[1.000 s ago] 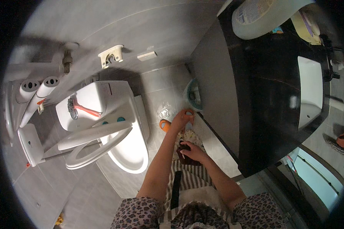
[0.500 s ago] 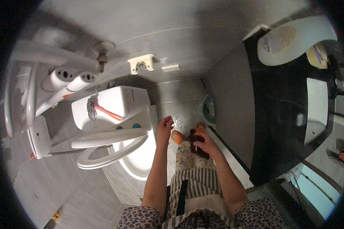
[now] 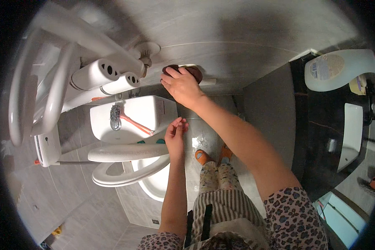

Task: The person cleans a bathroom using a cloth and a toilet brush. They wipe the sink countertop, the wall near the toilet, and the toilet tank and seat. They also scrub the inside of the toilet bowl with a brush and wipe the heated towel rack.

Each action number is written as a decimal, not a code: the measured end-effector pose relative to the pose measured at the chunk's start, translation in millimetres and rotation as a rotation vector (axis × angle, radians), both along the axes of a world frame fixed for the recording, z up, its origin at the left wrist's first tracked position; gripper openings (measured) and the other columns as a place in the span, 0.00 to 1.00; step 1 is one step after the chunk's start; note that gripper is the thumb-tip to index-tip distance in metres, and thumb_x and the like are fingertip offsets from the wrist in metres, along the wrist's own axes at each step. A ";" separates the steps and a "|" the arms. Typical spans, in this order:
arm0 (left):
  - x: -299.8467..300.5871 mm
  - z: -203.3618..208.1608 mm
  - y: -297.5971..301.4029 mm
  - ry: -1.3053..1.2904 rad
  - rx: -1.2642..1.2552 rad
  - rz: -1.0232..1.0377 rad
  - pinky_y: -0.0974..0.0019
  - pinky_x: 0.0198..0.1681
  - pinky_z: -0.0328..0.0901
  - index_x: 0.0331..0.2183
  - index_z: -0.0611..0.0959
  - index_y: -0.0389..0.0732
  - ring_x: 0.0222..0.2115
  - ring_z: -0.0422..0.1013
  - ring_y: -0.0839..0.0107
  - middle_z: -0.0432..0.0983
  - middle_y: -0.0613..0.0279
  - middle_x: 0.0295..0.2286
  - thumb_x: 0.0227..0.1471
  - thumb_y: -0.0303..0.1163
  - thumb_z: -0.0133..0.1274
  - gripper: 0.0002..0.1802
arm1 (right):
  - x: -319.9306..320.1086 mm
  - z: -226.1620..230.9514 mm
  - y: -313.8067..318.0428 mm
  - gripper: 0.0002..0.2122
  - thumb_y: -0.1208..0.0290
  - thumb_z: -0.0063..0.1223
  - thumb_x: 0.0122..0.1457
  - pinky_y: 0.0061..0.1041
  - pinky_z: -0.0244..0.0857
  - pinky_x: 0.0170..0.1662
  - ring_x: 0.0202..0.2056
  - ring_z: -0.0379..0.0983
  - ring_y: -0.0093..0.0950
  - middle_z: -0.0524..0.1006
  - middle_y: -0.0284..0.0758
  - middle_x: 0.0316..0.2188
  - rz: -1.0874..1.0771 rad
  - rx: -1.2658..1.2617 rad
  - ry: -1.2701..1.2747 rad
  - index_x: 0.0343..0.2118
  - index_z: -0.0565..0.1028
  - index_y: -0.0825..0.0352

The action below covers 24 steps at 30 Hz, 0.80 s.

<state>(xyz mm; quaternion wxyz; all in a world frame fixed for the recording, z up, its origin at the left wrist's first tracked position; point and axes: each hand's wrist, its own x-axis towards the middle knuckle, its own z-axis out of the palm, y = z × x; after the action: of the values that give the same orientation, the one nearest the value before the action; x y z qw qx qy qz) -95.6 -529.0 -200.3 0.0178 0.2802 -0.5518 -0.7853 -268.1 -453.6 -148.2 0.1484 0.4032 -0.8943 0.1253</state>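
Note:
My right hand (image 3: 185, 88) reaches forward to the wall and presses a dark brown cloth (image 3: 197, 75) against it. The cloth covers most of a cream wall fitting (image 3: 190, 65), whose upper edge just shows. Lower down, my left hand (image 3: 176, 132) hovers beside the right end of the white toilet tank (image 3: 133, 108), fingers curled together and nothing visible in them. On the tank lid lies a scrubbing brush (image 3: 131, 121) with an orange handle and a grey wire head. Below the tank, the toilet's lid and seat (image 3: 125, 175) stand raised.
White pipes or rails (image 3: 58, 91) and two white cylinders (image 3: 96, 75) crowd the left. A black counter (image 3: 316, 141) on the right bears a pale bottle (image 3: 335, 68) and a white basin (image 3: 350, 133). My orange slippers (image 3: 202, 156) stand on wet grey floor tiles.
My right hand has gone up and forward from in front of my legs, taking the brown cloth to the wall fitting. My left hand has shifted slightly left in the picture, beside the tank.

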 end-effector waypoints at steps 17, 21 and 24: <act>16.2 47.4 -27.3 -0.012 0.034 0.047 0.72 0.42 0.67 0.43 0.75 0.34 0.35 0.71 0.74 0.75 0.59 0.38 0.58 0.29 0.45 0.13 | 10.6 46.0 80.4 0.14 0.75 0.51 0.47 0.34 0.64 0.45 0.43 0.70 0.34 0.73 0.33 0.43 -0.571 0.121 -0.511 0.40 0.75 0.61; 15.6 42.7 -20.5 -0.001 0.035 0.047 0.71 0.42 0.67 0.43 0.75 0.34 0.35 0.72 0.74 0.75 0.59 0.38 0.58 0.30 0.47 0.13 | 8.3 33.7 20.7 0.15 0.76 0.49 0.48 0.34 0.60 0.50 0.48 0.66 0.32 0.72 0.30 0.44 0.054 -0.237 0.043 0.42 0.74 0.61; 13.5 35.0 -8.1 0.011 0.042 0.010 0.70 0.42 0.68 0.43 0.75 0.35 0.35 0.72 0.72 0.75 0.59 0.37 0.57 0.31 0.48 0.13 | 0.0 4.1 8.0 0.18 0.78 0.50 0.45 0.33 0.55 0.54 0.52 0.62 0.32 0.70 0.27 0.50 0.140 -0.024 -0.046 0.43 0.75 0.59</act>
<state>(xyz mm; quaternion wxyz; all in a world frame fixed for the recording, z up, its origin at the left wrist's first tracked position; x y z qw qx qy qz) -82.1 -537.1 -165.3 0.0187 0.2790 -0.5336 -0.7982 -268.1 -445.5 -144.1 0.1234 0.4598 -0.8656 0.1553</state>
